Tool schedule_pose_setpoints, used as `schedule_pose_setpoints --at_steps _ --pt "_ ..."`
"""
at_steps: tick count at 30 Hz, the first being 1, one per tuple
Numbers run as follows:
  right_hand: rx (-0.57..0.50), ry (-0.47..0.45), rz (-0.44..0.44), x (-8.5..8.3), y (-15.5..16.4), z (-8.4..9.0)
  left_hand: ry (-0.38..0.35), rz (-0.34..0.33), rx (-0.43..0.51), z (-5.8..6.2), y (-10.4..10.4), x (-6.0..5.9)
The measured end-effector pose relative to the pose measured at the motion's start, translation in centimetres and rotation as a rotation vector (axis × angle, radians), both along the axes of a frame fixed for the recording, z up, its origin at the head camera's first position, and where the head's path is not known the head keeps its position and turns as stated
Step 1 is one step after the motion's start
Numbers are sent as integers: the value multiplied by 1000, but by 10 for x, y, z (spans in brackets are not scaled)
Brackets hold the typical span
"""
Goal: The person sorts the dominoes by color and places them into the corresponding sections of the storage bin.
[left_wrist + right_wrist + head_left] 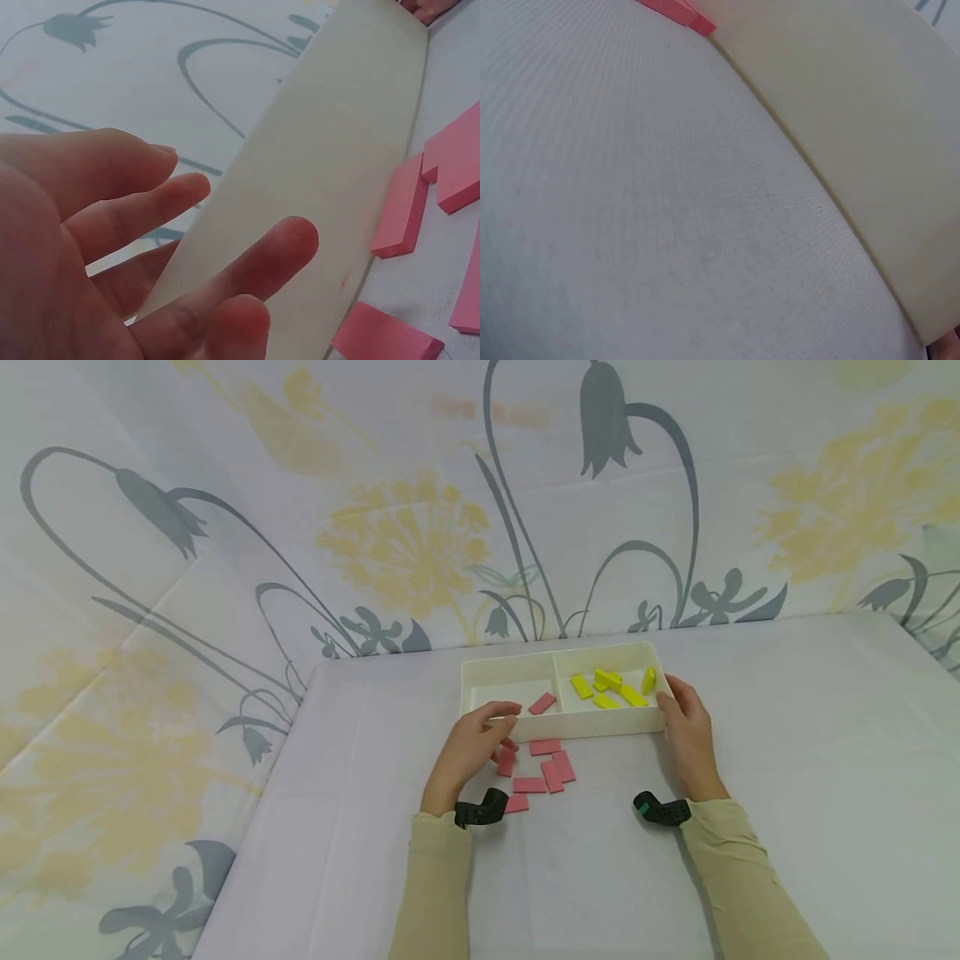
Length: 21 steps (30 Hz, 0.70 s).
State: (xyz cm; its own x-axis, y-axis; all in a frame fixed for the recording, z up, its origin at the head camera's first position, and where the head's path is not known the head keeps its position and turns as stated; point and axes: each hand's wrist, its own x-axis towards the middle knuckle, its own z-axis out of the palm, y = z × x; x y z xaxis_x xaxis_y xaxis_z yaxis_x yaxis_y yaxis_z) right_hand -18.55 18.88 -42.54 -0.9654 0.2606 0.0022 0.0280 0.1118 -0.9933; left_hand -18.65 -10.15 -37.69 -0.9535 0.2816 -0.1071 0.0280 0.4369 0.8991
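A white two-compartment box (600,724) stands on the table in the head view. One pink block (542,703) lies in its left compartment, and several yellow blocks (632,696) lie in the right one. My left hand (467,750) hovers at the box's front left, fingers spread and holding nothing. In front of the box wall (337,127), several pink blocks (529,785) are scattered, one of them partly behind my left fingers. My right hand (692,739) grips the box's right end, thumb at the front corner; only a bit of it shows in the right wrist view.
A white cloth (577,885) covers the table. Behind the box rises a floral-patterned curtain (450,552), which also runs along the left side. Each wrist wears a black camera mount (482,808).
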Motion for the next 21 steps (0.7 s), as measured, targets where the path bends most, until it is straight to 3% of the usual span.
schedule_pose_setpoints --at_steps 7,15,21 --pt "2 -1 -2 0 0 -1 22 -2 77 3 -2 -2" --pt "10 -4 -5 0 0 0 120 46 171 6 -11 -1" --pt "1 -3 1 0 0 -1 89 64 192 7 -14 0"
